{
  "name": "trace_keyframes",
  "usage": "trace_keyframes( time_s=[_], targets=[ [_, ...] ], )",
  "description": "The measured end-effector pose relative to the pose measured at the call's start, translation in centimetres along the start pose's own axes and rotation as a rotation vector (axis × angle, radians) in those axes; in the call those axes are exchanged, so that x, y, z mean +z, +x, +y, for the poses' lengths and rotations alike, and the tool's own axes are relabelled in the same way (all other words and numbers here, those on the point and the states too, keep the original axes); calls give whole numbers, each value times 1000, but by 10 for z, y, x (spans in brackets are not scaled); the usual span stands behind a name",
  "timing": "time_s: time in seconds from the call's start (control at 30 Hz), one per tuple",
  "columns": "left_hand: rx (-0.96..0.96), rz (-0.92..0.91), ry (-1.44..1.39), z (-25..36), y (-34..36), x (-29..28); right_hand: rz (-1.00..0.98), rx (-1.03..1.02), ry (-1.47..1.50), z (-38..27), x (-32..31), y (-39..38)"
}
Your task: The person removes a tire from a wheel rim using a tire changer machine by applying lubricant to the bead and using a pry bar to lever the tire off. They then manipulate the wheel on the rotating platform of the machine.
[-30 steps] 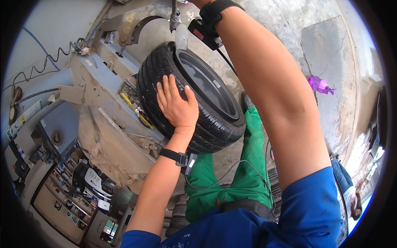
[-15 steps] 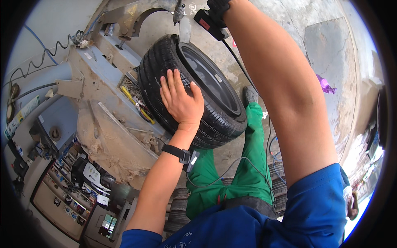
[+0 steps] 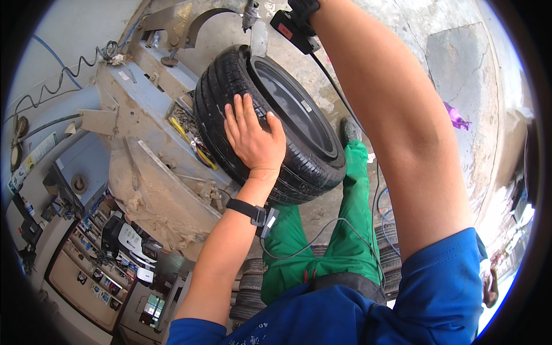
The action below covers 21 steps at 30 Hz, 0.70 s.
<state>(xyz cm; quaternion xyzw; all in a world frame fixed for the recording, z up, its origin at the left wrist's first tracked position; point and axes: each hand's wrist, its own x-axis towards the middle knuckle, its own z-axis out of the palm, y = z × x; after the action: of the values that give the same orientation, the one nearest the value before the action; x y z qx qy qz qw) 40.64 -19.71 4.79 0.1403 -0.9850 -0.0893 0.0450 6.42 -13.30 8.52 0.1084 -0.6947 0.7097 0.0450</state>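
Observation:
My left hand lies flat, fingers stretched out, on the tread of a black tyre fitted on a dark rim. The tyre leans beside a dusty grey machine, and a flat metal blade below a hanging rod reaches its upper bead. My right forearm stretches up past the tyre to the top edge; that hand is out of view, with a black strapped device showing at the wrist.
A yellow-handled tool lies among small parts on the machine. A coiled hose runs along the left wall. Several tyres are behind my legs. A purple bottle is on the floor at right. Shelves stand at lower left.
The tyre and my left hand have shifted slightly up and right in the picture. My right wrist has moved up toward the top edge, taking that hand out of view.

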Motion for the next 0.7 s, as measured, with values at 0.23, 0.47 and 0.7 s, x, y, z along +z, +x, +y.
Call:
trace_keyframes(
  time_s=[0.23,0.47,0.7],
  targets=[
    [4,-5,-31,-4,-9,-1,-7,-90,-85,-10,23,-37],
    [-10,-2,-5,-18,-16,0,-187,-4,24,-36,49,-90],
    [38,56,-47,-13,-15,8,-150,16,-88,-40,30,-82]
  ],
)
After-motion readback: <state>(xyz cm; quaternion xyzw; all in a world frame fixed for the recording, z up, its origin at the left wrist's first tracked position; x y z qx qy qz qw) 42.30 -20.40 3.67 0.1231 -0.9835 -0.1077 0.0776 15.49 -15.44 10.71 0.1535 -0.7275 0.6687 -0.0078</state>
